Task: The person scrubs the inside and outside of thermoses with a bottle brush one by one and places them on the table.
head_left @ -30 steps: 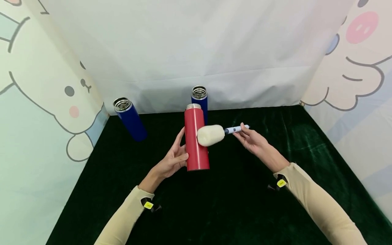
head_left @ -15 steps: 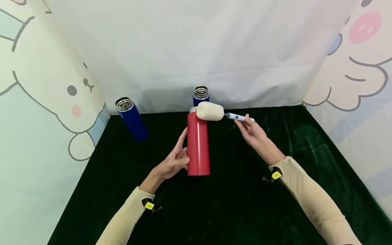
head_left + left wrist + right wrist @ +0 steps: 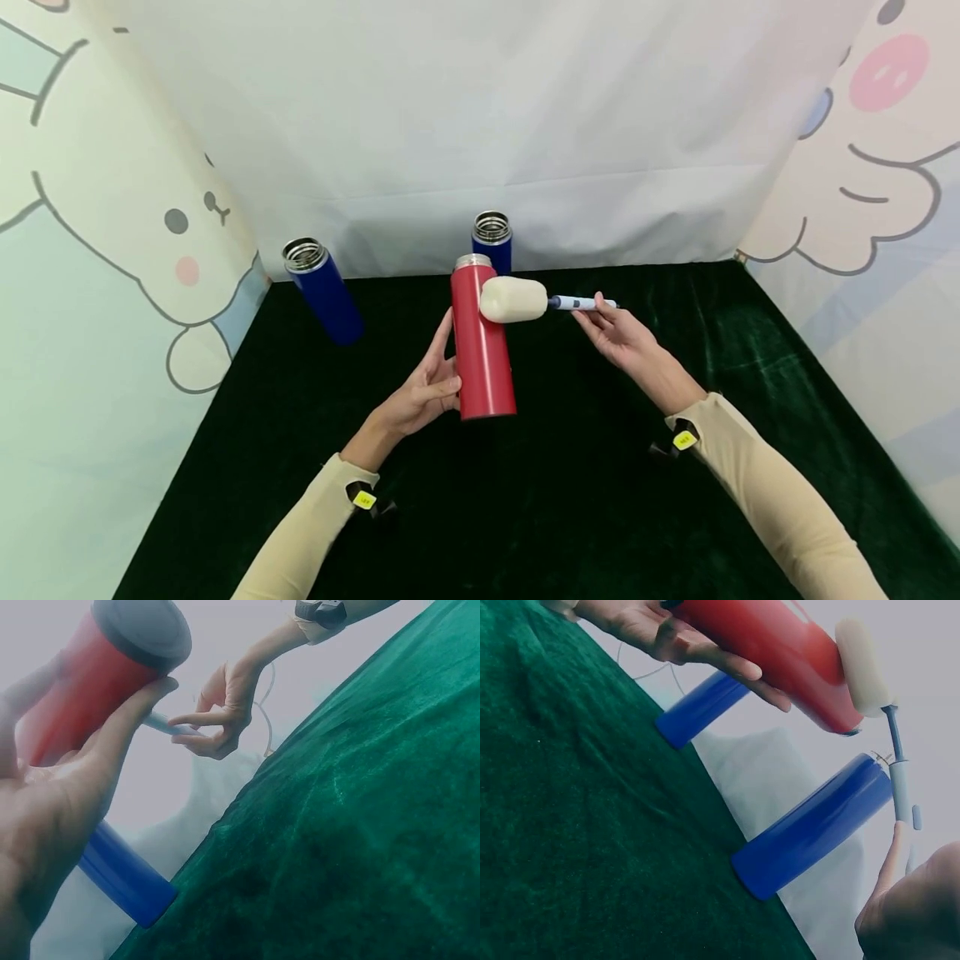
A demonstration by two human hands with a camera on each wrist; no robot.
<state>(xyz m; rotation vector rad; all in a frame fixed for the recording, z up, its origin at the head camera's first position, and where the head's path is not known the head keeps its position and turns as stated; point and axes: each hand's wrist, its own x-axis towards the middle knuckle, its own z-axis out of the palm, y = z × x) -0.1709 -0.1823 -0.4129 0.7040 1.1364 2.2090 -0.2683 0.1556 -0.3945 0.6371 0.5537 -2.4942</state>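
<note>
My left hand (image 3: 422, 392) grips a red bottle (image 3: 486, 367) around its lower side, holding it up over the table with its steel neck tilted away. In my right hand (image 3: 618, 333), thumb and fingers pinch the pale blue handle of a bottle brush (image 3: 514, 300). Its thick cream sponge head lies against the bottle's upper side, as the right wrist view also shows with the sponge head (image 3: 861, 667) along the red wall. The left wrist view shows the bottle's dark base (image 3: 146, 634) above my thumb.
One uncapped blue bottle (image 3: 324, 296) stands at the left of the dark green cloth (image 3: 600, 500). Another blue bottle (image 3: 492, 250) stands at the back, partly hidden behind the red one. A white curtain (image 3: 480, 100) closes off the rear, with printed cartoon panels at both sides.
The brush head rose along the red bottle to near its neck, then came back down partway. The red bottle dipped slightly and came up again; both hands keep their hold.
</note>
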